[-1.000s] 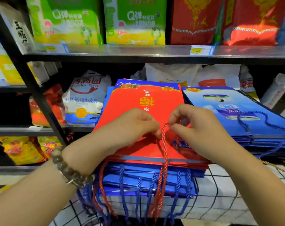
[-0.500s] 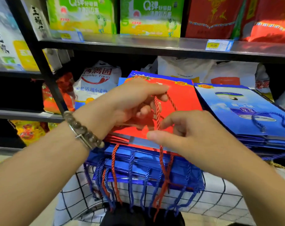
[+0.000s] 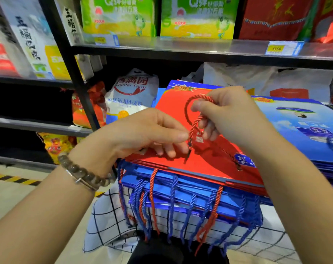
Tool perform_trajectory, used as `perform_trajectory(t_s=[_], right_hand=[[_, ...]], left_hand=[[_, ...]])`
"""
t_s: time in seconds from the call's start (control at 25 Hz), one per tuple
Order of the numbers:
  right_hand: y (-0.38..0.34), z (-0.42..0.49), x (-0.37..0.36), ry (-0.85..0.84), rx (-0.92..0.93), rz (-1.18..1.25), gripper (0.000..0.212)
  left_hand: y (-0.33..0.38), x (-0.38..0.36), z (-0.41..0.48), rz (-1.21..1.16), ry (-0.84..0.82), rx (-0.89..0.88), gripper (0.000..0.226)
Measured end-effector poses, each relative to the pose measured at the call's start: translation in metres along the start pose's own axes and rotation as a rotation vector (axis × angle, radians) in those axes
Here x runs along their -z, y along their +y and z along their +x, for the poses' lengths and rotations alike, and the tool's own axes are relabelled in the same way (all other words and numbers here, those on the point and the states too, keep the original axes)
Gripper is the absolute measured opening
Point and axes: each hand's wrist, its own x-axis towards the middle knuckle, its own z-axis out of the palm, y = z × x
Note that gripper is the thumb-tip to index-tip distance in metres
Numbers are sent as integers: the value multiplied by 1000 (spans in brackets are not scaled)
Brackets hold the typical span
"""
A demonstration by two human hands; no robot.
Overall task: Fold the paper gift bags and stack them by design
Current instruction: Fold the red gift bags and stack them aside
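My left thumb and forefinger (image 3: pixel 181 135) are closed narrow on the red cord (image 3: pixel 194 128), pinching its twisted strands just above the red gift bag (image 3: pixel 209 162). The other fingers of my left hand (image 3: pixel 142 134) curl loosely under, their tips touching the bag's face. My right hand (image 3: pixel 230 115) hangs above the middle of the same bag, its fingers curled round the upper part of the cord, which arches out of them in a small loop. The cord's dark end dangles down from my left pinch to the bag's surface.

The red gift bag lies flat, topmost on a pile; under it sits a stack of blue bags (image 3: pixel 190 195), their blue and red cord handles hanging over the near edge. Right of the red bag, just beside it, is a second pile of blue gift bags (image 3: pixel 299 128) with a printed picture on top. Below the red bag's pile spreads a checked cloth (image 3: pixel 112 221). A bead bracelet (image 3: pixel 81 172) rings my left wrist, left of the bag. Behind and left of the bag stands a white flour sack (image 3: pixel 131 92). Above the bag runs a dark shelf (image 3: pixel 181 48) carrying green boxes (image 3: pixel 118 16) and a price tag (image 3: pixel 284 48).
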Motion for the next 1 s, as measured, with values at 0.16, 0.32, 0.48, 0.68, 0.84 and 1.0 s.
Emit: perform_trajectory(t_s=[0.16,0.32,0.48,0.68,0.84,1.0], right_hand=[[5,3,-6,19,-18,26,20],[11,-12,1,169,37,-293,36],[8,-55,-7,67,202,-561,45],[30,-72,-26,37,439,-774,34],[38,-75,-24,45,427,-728,32],[40,-75,-23,34,428,-707,36]], left_hand=[[3,-4,2,167,69,43,13],[2,-1,-2,-8,211,25,21],[-4,16,-14,9,402,-29,25],[-8,14,-26,333,450,-83,24],[-1,11,-28,539,396,-55,24],[6,7,-28,614,338,-65,23]])
